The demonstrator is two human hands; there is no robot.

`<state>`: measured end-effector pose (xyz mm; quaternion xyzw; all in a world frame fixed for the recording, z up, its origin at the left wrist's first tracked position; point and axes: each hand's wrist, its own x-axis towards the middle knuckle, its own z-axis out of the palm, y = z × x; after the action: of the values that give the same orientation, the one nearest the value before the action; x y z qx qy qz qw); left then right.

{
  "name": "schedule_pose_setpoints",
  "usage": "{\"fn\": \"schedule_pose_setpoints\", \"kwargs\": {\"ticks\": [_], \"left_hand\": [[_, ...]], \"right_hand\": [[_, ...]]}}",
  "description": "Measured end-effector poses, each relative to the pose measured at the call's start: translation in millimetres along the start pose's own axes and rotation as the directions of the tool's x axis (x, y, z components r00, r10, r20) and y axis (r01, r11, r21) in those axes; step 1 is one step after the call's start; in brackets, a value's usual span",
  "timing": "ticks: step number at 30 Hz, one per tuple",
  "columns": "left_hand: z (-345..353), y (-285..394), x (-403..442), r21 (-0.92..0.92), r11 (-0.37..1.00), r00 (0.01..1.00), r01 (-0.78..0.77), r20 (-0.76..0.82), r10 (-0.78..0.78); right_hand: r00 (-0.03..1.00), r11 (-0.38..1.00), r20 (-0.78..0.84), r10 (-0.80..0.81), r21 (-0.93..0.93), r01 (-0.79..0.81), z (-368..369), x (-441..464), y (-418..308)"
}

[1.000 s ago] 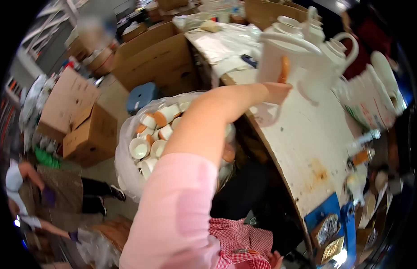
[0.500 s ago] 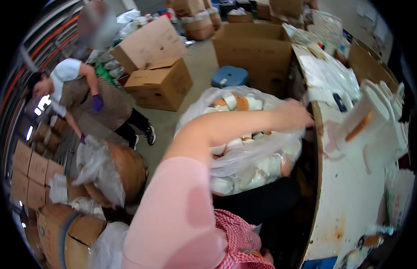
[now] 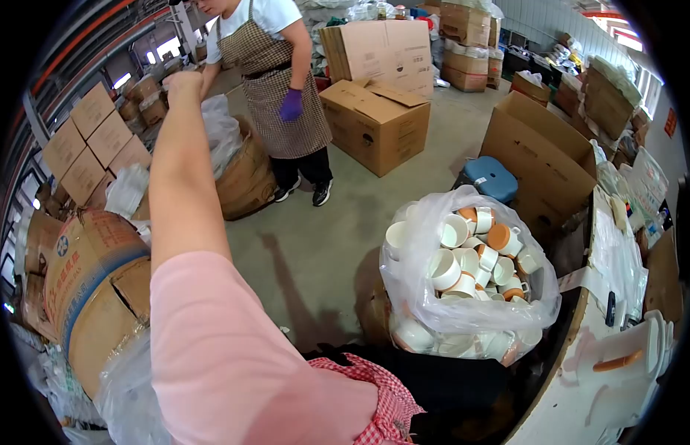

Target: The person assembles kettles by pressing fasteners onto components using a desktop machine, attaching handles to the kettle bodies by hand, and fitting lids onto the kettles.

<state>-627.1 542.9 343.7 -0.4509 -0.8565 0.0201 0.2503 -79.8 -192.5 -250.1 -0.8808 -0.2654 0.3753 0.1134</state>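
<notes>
We judge the step in hand to be a reach: the fingers of our left hand (image 3: pixel 183 84) are at arm's length, and we cannot tell whether they are spread or pressed together. The next move calls for care around the co-worker in a brown checked apron (image 3: pixel 289 93), right of them. Below them, a wrinkled translucent plastic bag (image 3: pixel 220 135) tops a bulging brown carton (image 3: pixel 246 182), contents hidden. Well apart, lower right, a large clear plastic sack (image 3: pixel 478 320) holds white ceramic mugs with orange-brown bases (image 3: pixel 444 268).

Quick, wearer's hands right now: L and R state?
Left hand: out at the end of the stretched arm; fingers unclear, so open, closed or holding can't be told.
Right hand: not in view.
</notes>
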Motion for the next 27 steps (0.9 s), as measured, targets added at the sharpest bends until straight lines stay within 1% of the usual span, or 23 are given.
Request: {"fn": "schedule_pose_setpoints", "kwargs": {"ticks": [1,3,4,5,6,7,8,9,10,11,12,13,14,15,16,17,19,20,21,22,23,25,27], "left_hand": [[-4,-9,9,0.066,0.998,1.000,-0.018,0.014,0.017],[-10,-5,23,0.051,0.997,0.999,-0.050,-0.006,0.050],[-13,5,29,0.031,0.995,0.993,-0.095,-0.059,0.097],[-8,29,41,-0.007,0.983,0.973,-0.184,-0.146,0.181],[-2,77,54,-0.066,0.940,0.912,-0.334,-0.274,0.305],[-27,136,-9,-0.610,0.765,0.976,-0.208,-0.176,0.125],[-21,211,-43,-0.752,0.482,0.892,-0.451,-0.366,0.265],[-18,284,-86,-0.803,0.012,0.740,-0.596,-0.544,0.396],[-15,356,-128,-0.735,-0.380,0.550,-0.562,-0.674,0.493],[-34,399,-223,-0.699,-0.426,0.405,-0.573,-0.694,0.595],[-57,435,-323,-0.671,-0.479,0.246,-0.567,-0.692,0.678],[-85,443,-435,-0.459,-0.637,0.085,-0.619,-0.846,0.527],[-129,438,-534,-0.406,-0.672,-0.087,-0.619,-0.815,0.572],[-153,438,-615,-0.401,-0.775,-0.143,-0.489,-0.839,0.524],[-179,432,-685,-0.231,-0.851,-0.275,-0.472,-0.879,0.390],[-206,418,-749,0.056,-0.892,-0.335,-0.448,-0.936,0.110],[-248,388,-847,0.207,-0.935,-0.356,-0.287,-0.929,-0.096],[-260,375,-883,0.213,-0.963,-0.354,-0.165,-0.924,-0.144],[-271,364,-918,0.329,-0.930,-0.351,-0.166,-0.901,-0.257],[-277,370,-946,0.398,-0.906,-0.424,-0.141,-0.851,-0.308],[-285,374,-973,0.398,-0.905,-0.423,-0.148,-0.853,-0.306],[-305,385,-1019,0.379,-0.915,-0.351,-0.139,-0.883,-0.312],[-352,408,-1077,0.282,-0.941,-0.217,-0.188,-0.946,-0.240]], "right_hand": [[1.000,1.000,0.009,0.014,-0.009,-0.014,-1,3,3],[0.999,0.999,0.021,0.045,-0.017,-0.044,-5,8,14],[0.997,0.997,0.031,0.071,-0.018,-0.070,-4,5,25],[0.993,0.993,0.036,0.115,-0.015,-0.115,2,-4,47],[0.983,0.984,0.048,0.176,-0.022,-0.175,9,-16,63],[0.969,0.970,0.071,0.237,-0.076,-0.232,16,-24,76],[0.950,0.954,0.114,0.290,-0.112,-0.278,27,-33,76],[0.936,0.943,0.128,0.327,-0.100,-0.316,34,-50,77],[0.921,0.929,0.128,0.369,-0.013,-0.370,30,-58,67],[0.939,0.939,0.082,0.335,0.053,-0.340,22,-77,55],[0.944,0.940,-0.060,0.324,0.135,-0.314,23,-94,49],[0.933,0.948,-0.205,0.296,0.181,-0.261,27,-104,44],[0.912,0.927,-0.222,0.345,0.232,-0.294,27,-115,35],[0.879,0.924,-0.321,0.352,0.268,-0.272,24,-125,27],[0.836,0.923,-0.417,0.356,0.294,-0.247,24,-131,24],[0.765,0.926,-0.550,0.336,0.340,-0.162,36,-135,26],[0.660,0.913,-0.655,0.369,0.388,-0.126,33,-152,17],[0.656,0.912,-0.657,0.372,0.391,-0.126,31,-156,14],[0.644,0.897,-0.647,0.409,0.416,-0.152,28,-158,11],[0.631,0.885,-0.640,0.438,0.432,-0.175,23,-158,12],[0.601,0.888,-0.664,0.445,0.416,-0.198,20,-158,17],[0.600,0.850,-0.633,0.489,0.499,-0.167,21,-155,26],[0.619,0.848,-0.618,0.485,0.505,-0.160,16,-150,33]]}}
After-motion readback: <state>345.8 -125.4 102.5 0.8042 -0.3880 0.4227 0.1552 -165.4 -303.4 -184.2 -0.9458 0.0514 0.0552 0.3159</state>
